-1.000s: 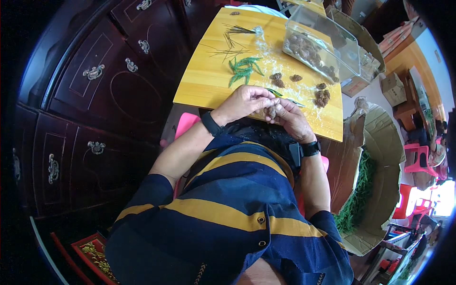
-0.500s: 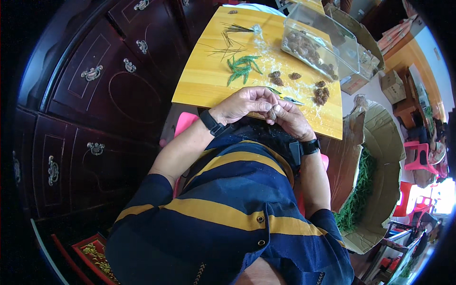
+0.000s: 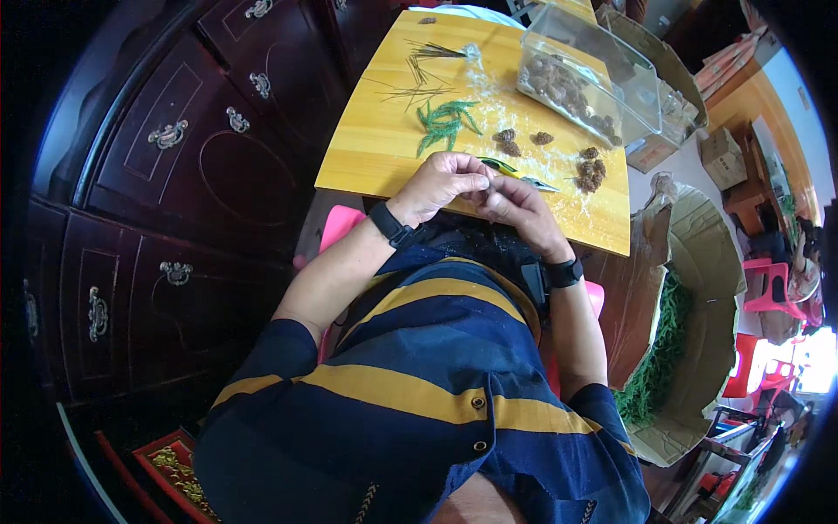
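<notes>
A clear plastic box (image 3: 602, 83) stands at the far right of the yellow bench (image 3: 367, 148); it holds a heap of small brown cone-like pieces. To the right of the bench, on the floor, an open cardboard carton (image 3: 698, 288) holds a mass of green sprigs.

The left hand (image 3: 441, 183) and the right hand (image 3: 515, 205) meet at the near edge of the bench, fingertips touching. Both hands are curled nearly closed, pinching a small item between them; the item is covered by the fingers and cannot be identified. Each wrist carries a black band.

On the bench just beyond the hands lie yellow-handled scissors (image 3: 515, 172), partly hidden by the right hand. Farther out lie a bunch of green sprigs (image 3: 445, 122), thin dark wires (image 3: 419, 74), and loose brown cone pieces (image 3: 590, 171), with pale crumbs scattered among them.

The box's far end is cut off by the picture edge.
</notes>
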Available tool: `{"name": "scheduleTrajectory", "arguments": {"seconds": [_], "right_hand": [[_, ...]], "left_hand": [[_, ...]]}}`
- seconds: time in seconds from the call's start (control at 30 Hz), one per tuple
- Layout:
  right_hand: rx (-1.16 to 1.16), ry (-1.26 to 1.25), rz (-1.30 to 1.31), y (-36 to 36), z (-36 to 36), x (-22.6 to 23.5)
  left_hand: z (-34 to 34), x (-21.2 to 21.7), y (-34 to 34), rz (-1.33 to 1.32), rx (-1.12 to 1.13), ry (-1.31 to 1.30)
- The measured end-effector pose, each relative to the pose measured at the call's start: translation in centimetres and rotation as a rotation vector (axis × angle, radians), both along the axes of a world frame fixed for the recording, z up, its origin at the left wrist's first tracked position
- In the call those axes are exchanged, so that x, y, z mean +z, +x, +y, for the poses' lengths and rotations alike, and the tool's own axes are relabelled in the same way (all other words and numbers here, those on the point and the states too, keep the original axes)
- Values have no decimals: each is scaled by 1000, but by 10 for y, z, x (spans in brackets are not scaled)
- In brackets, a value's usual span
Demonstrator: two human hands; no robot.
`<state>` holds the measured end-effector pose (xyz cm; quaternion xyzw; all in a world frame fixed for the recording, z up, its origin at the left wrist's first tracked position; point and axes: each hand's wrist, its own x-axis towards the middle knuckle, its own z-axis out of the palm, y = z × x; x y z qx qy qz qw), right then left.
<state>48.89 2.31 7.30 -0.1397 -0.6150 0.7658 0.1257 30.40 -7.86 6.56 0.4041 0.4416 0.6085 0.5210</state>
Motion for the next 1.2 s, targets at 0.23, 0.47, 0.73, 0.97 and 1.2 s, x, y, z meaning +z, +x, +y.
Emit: {"name": "scheduleTrajectory", "arguments": {"seconds": [0.23, 0.47, 0.73, 0.97, 1.2], "right_hand": [[-157, 555, -76, -6, -5, -8], [-190, 457, -89, -5, -4, -5], [-226, 341, -54, -5, -4, -10], [-293, 387, -68, -6, -5, -9], [-301, 323, -101, -6, -1, -8]], "left_hand": [[0, 3, 0, 7, 39, -19], [3, 2, 7, 301, 166, 112], [0, 12, 4, 184, 189, 40], [1, 8, 8, 290, 251, 80], [-5, 26, 24, 789, 396, 314]]}}
